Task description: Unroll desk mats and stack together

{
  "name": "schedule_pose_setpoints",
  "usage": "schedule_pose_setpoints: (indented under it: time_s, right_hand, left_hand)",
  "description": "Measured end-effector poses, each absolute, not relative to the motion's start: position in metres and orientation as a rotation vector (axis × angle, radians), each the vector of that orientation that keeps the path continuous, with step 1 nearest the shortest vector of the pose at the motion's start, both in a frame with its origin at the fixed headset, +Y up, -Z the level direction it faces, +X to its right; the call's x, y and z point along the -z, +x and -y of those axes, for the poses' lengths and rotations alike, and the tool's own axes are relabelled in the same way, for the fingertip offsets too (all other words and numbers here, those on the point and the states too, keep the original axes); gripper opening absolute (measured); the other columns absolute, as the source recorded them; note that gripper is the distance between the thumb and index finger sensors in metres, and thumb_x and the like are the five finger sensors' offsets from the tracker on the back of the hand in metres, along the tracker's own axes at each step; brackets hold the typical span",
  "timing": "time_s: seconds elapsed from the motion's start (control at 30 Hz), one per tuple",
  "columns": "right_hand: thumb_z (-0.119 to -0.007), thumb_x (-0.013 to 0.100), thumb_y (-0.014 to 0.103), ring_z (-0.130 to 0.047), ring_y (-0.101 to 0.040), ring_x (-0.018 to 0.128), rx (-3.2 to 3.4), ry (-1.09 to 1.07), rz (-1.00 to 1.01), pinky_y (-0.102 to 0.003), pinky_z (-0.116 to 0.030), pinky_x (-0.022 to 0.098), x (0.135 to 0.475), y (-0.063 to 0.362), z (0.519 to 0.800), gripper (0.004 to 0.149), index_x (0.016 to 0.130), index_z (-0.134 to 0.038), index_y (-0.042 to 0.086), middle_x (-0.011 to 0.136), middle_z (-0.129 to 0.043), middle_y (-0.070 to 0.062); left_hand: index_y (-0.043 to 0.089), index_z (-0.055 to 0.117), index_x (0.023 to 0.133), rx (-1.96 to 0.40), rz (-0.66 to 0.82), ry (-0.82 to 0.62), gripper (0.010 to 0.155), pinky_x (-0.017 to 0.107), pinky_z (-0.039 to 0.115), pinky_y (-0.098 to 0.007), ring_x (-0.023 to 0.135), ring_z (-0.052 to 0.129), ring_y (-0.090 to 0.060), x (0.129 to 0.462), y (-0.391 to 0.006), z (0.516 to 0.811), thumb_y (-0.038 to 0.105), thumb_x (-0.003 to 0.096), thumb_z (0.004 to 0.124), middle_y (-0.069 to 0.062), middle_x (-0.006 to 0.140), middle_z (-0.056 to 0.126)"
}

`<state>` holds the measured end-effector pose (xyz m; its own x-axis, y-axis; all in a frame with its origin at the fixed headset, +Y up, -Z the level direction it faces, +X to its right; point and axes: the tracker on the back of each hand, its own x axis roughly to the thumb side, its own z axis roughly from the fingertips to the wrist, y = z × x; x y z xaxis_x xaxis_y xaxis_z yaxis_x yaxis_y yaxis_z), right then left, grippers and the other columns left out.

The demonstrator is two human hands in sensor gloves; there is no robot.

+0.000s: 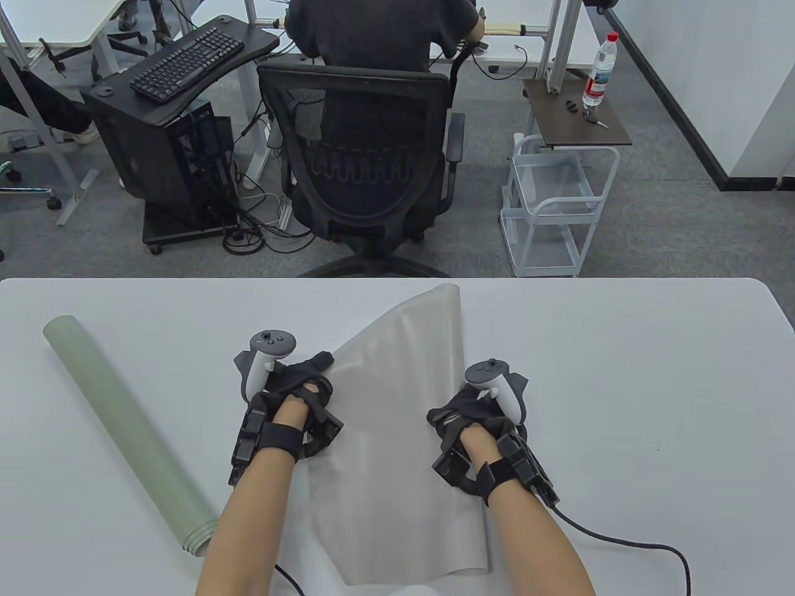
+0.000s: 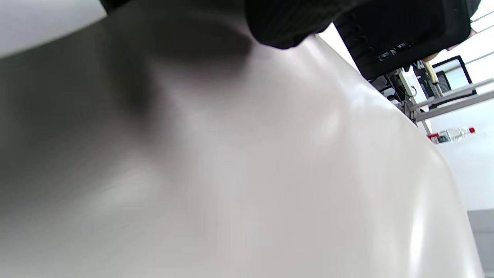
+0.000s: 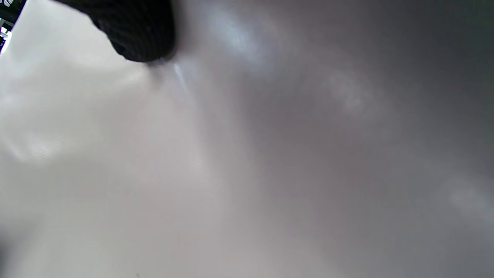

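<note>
A pale grey mat (image 1: 397, 447) lies open in the middle of the white table (image 1: 652, 372), its far corner curling upward near the table's far edge. My left hand (image 1: 313, 379) grips the mat's left edge and my right hand (image 1: 450, 419) grips its right edge. The mat fills the left wrist view (image 2: 270, 173), with a gloved fingertip (image 2: 278, 27) touching it. It also fills the right wrist view (image 3: 193, 154), where a fingertip (image 3: 135, 31) presses on it. A pale green mat (image 1: 124, 434) lies rolled up at the table's left.
A black cable (image 1: 627, 541) runs from my right glove across the table's near right. Beyond the far edge are an office chair (image 1: 366, 161) with a seated person, a white wire cart (image 1: 553, 205) and a water bottle (image 1: 600, 68).
</note>
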<state>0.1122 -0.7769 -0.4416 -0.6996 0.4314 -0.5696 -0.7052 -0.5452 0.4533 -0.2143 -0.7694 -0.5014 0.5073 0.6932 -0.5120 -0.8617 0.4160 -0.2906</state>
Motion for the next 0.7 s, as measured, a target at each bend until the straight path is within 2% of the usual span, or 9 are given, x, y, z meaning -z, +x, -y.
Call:
schedule_pose_setpoints:
  time_s: [0.07, 0.13, 0.27, 0.33, 0.43, 0.57, 0.67, 0.7]
  right_hand:
    - [-0.073, 0.057, 0.044, -0.082, -0.023, 0.066, -2.278, -0.532, -0.896, -0.04, -0.082, 0.056, 0.442, 0.11, 0.778, 0.097, 0.094, 0.013, 0.018, 0.093, -0.05, -0.007]
    - [-0.074, 0.057, 0.044, -0.081, -0.023, 0.065, -2.276, -0.549, -0.909, -0.04, -0.082, 0.056, 0.443, 0.108, 0.778, 0.098, 0.094, 0.013, 0.018, 0.092, -0.049, -0.006]
    - [-0.075, 0.057, 0.045, -0.081, -0.021, 0.063, -2.295, -0.55, -0.898, -0.038, -0.082, 0.054, 0.442, 0.108, 0.78, 0.099, 0.094, 0.013, 0.018, 0.091, -0.049, -0.005]
    - [-0.075, 0.057, 0.045, -0.081, -0.021, 0.063, -2.299, -0.547, -0.9, -0.037, -0.082, 0.054, 0.442, 0.107, 0.78, 0.099, 0.094, 0.013, 0.018, 0.091, -0.049, -0.004]
    - [-0.074, 0.057, 0.046, -0.08, -0.019, 0.062, -2.462, -0.531, -0.902, -0.035, -0.083, 0.053, 0.442, 0.096, 0.778, 0.098, 0.094, 0.013, 0.02, 0.09, -0.049, -0.002]
    - [-0.073, 0.057, 0.046, -0.08, -0.02, 0.061, -2.469, -0.554, -0.898, -0.035, -0.084, 0.052, 0.444, 0.093, 0.778, 0.097, 0.094, 0.013, 0.02, 0.09, -0.049, -0.003]
    - [-0.073, 0.056, 0.047, -0.08, -0.02, 0.06, -2.469, -0.566, -0.906, -0.034, -0.084, 0.052, 0.443, 0.092, 0.777, 0.097, 0.094, 0.013, 0.02, 0.09, -0.049, -0.002]
    - [-0.073, 0.056, 0.047, -0.08, -0.02, 0.06, -2.472, -0.574, -0.91, -0.034, -0.084, 0.052, 0.443, 0.092, 0.777, 0.097, 0.093, 0.013, 0.02, 0.089, -0.049, -0.002]
  left_hand:
    - [0.036, 0.066, 0.094, -1.088, -0.374, -0.534, 0.05, 0.064, 0.064, -0.056, 0.087, 0.072, -0.039, 0.514, -0.217, 0.774, 0.026, 0.046, 0.076, -0.016, 0.109, 0.046]
    - [0.032, 0.073, 0.089, -1.063, -0.374, -0.51, 0.044, 0.065, 0.062, -0.056, 0.09, 0.068, -0.039, 0.53, -0.217, 0.771, 0.03, 0.0454, 0.077, -0.013, 0.11, 0.045]
    - [0.03, 0.076, 0.087, -1.071, -0.34, -0.429, 0.042, 0.07, 0.053, -0.059, 0.099, 0.05, -0.043, 0.557, -0.216, 0.76, 0.031, 0.0447, 0.078, -0.01, 0.112, 0.038]
    - [0.028, 0.075, 0.087, -1.078, -0.315, -0.38, 0.042, 0.071, 0.049, -0.059, 0.1, 0.046, -0.043, 0.567, -0.217, 0.757, 0.031, 0.0452, 0.077, -0.003, 0.113, 0.038]
    - [0.024, 0.072, 0.09, -0.925, -0.275, -0.369, 0.046, 0.072, 0.048, -0.058, 0.101, 0.044, -0.04, 0.579, -0.208, 0.755, 0.03, 0.0443, 0.078, 0.006, 0.112, 0.037]
    - [0.022, 0.066, 0.093, -0.727, -0.241, -0.358, 0.051, 0.072, 0.046, -0.057, 0.102, 0.041, -0.04, 0.586, -0.195, 0.761, 0.03, 0.044, 0.078, 0.011, 0.113, 0.035]
    - [0.024, 0.059, 0.096, -0.467, -0.25, -0.393, 0.057, 0.072, 0.043, -0.058, 0.101, 0.035, -0.042, 0.588, -0.184, 0.772, 0.031, 0.0437, 0.079, 0.008, 0.114, 0.028]
    - [0.027, 0.057, 0.097, -0.397, -0.253, -0.394, 0.059, 0.072, 0.041, -0.059, 0.101, 0.033, -0.044, 0.588, -0.182, 0.774, 0.031, 0.0435, 0.081, 0.003, 0.115, 0.025]
